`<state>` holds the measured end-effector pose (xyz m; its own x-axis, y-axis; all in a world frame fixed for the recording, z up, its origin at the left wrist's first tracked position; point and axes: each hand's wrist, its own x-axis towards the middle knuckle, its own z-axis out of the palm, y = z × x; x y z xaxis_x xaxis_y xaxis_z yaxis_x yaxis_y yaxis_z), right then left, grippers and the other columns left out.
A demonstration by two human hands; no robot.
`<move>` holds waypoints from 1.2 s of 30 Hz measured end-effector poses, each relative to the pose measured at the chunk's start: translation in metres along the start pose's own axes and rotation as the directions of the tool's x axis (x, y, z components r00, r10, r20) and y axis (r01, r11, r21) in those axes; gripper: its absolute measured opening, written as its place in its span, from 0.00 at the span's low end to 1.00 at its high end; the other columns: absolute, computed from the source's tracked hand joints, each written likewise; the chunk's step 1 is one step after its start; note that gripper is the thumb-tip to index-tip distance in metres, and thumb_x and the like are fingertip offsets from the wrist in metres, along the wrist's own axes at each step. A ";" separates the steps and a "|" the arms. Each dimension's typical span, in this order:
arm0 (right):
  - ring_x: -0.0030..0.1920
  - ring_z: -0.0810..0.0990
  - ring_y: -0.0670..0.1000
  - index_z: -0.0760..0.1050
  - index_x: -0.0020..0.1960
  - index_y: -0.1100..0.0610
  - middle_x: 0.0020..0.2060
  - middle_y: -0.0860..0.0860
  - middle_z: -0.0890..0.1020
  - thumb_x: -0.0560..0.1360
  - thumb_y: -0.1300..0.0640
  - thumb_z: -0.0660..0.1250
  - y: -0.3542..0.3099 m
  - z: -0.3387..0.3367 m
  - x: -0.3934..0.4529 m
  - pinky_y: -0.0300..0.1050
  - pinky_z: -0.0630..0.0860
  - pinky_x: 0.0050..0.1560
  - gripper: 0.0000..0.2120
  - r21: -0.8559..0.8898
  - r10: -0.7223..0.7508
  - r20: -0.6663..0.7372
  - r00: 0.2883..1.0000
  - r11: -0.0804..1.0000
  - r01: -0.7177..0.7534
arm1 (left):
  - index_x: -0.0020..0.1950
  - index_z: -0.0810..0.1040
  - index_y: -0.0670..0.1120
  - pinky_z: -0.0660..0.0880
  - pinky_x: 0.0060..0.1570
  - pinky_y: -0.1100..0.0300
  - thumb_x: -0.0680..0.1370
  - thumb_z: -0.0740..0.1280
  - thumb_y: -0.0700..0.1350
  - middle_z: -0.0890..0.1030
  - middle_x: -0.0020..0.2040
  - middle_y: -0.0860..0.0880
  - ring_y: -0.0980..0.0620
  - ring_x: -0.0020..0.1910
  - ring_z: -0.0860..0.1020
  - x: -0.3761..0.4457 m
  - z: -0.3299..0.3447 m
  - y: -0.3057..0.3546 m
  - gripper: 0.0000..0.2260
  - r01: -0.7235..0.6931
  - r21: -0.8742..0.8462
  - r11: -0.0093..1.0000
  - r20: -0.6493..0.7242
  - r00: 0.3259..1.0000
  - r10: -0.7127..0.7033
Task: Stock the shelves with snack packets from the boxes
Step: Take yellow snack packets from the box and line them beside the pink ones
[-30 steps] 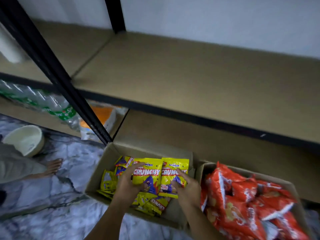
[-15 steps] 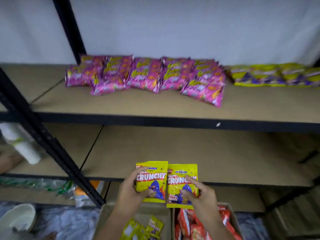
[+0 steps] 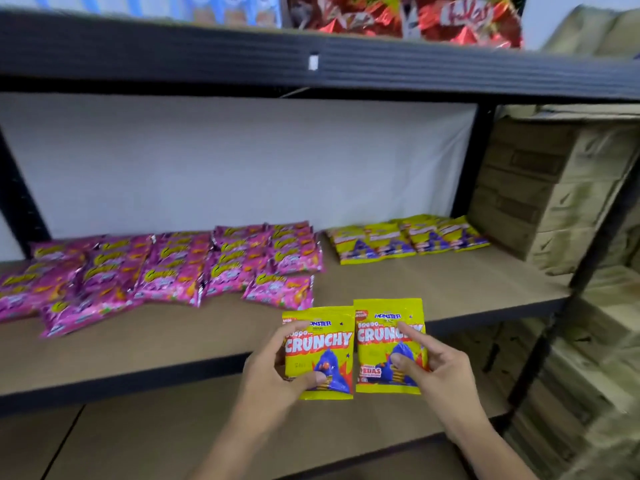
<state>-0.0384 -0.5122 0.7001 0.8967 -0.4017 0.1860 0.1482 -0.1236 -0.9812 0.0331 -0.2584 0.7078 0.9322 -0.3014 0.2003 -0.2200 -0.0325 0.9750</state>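
My left hand (image 3: 273,375) grips a yellow Crunchy snack packet (image 3: 320,348) by its left side. Beside it, my right hand (image 3: 436,368) holds a second yellow Crunchy packet (image 3: 384,344) by its right side. Both packets are upright, side by side, in front of the middle shelf's front edge (image 3: 460,323). On that shelf (image 3: 433,282), a row of like yellow packets (image 3: 405,239) lies at the back right. Several pink packets (image 3: 166,271) cover its left part. The boxes are out of view.
Red packets (image 3: 460,19) sit on the top shelf above a black beam (image 3: 311,60). A black upright post (image 3: 571,296) stands at the right, with stacked cardboard cartons (image 3: 554,188) behind it. A lower shelf board (image 3: 173,441) runs beneath my hands.
Both hands lifted the two yellow packets out of the floor box and up to the middle shelf's height. The view rose with them, so the boxes dropped out of sight.
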 end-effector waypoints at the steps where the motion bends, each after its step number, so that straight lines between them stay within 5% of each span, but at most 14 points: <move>1: 0.53 0.85 0.55 0.81 0.61 0.47 0.53 0.53 0.85 0.67 0.59 0.76 -0.004 -0.014 0.014 0.56 0.84 0.48 0.23 -0.007 -0.014 -0.002 1.000 1.000 0.014 | 0.62 0.78 0.61 0.83 0.45 0.53 0.64 0.83 0.40 0.83 0.57 0.49 0.50 0.53 0.84 0.012 0.015 0.008 0.32 -0.007 -0.010 1.000 0.013 1.000 0.007; 5: 0.49 0.82 0.64 0.80 0.62 0.42 0.53 0.58 0.84 0.68 0.53 0.77 -0.016 -0.066 0.076 0.66 0.81 0.47 0.23 -0.049 -0.071 0.014 0.997 0.996 0.071 | 0.62 0.78 0.60 0.83 0.45 0.56 0.65 0.82 0.39 0.82 0.58 0.51 0.50 0.54 0.84 0.065 0.075 0.030 0.31 -0.052 -0.044 0.998 0.005 0.999 0.052; 9: 0.58 0.83 0.51 0.81 0.61 0.44 0.57 0.46 0.84 0.69 0.59 0.77 -0.019 -0.098 0.141 0.55 0.82 0.54 0.22 -0.003 -0.070 0.044 0.997 0.998 0.070 | 0.62 0.77 0.61 0.82 0.51 0.49 0.66 0.81 0.38 0.82 0.58 0.54 0.50 0.56 0.83 0.125 0.119 0.033 0.31 -0.112 -0.007 0.994 -0.071 0.991 0.111; 15: 0.58 0.79 0.37 0.81 0.59 0.45 0.57 0.40 0.83 0.71 0.64 0.77 -0.006 -0.117 0.233 0.35 0.78 0.55 0.22 -0.074 -0.097 0.076 0.992 0.992 0.102 | 0.65 0.75 0.60 0.74 0.66 0.48 0.69 0.78 0.35 0.78 0.65 0.56 0.56 0.65 0.76 0.207 0.148 0.008 0.31 -0.132 0.163 0.978 -0.221 0.961 0.167; 20: 0.63 0.75 0.40 0.80 0.62 0.50 0.58 0.40 0.80 0.71 0.66 0.75 0.015 -0.103 0.288 0.22 0.70 0.53 0.22 -0.139 -0.101 0.143 0.985 0.983 0.121 | 0.67 0.71 0.64 0.63 0.70 0.60 0.73 0.75 0.34 0.70 0.71 0.56 0.61 0.70 0.65 0.253 0.153 -0.009 0.32 -0.050 0.316 0.948 -0.208 0.971 0.121; 25: 0.66 0.70 0.41 0.77 0.66 0.56 0.63 0.45 0.77 0.74 0.66 0.72 0.032 -0.089 0.316 0.17 0.65 0.50 0.21 -0.236 -0.088 0.215 0.973 0.962 0.139 | 0.72 0.69 0.61 0.63 0.68 0.61 0.76 0.74 0.40 0.69 0.71 0.53 0.57 0.70 0.66 0.275 0.147 -0.020 0.29 0.016 0.447 0.894 -0.145 0.988 0.056; 30: 0.72 0.69 0.52 0.78 0.66 0.51 0.68 0.53 0.74 0.77 0.62 0.71 0.045 -0.080 0.334 0.29 0.66 0.59 0.19 -0.437 -0.114 0.251 0.961 0.872 0.218 | 0.64 0.70 0.70 0.63 0.71 0.49 0.76 0.74 0.45 0.68 0.66 0.51 0.46 0.71 0.64 0.285 0.149 -0.029 0.26 0.048 0.537 0.842 -0.201 0.977 0.073; 36: 0.76 0.56 0.58 0.74 0.70 0.51 0.75 0.57 0.61 0.80 0.57 0.66 0.048 -0.068 0.334 0.47 0.59 0.72 0.18 -0.629 -0.127 0.222 0.967 0.739 0.242 | 0.72 0.73 0.60 0.56 0.72 0.47 0.79 0.70 0.47 0.60 0.75 0.54 0.49 0.73 0.53 0.282 0.158 -0.025 0.22 0.046 0.636 0.770 -0.165 0.983 0.078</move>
<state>0.2398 -0.7144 0.7187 0.9406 -0.1712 0.2932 0.0638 -0.7592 -0.6477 0.2556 -0.4931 0.7249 0.9469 -0.1415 0.2888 -0.3095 -0.6451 0.6986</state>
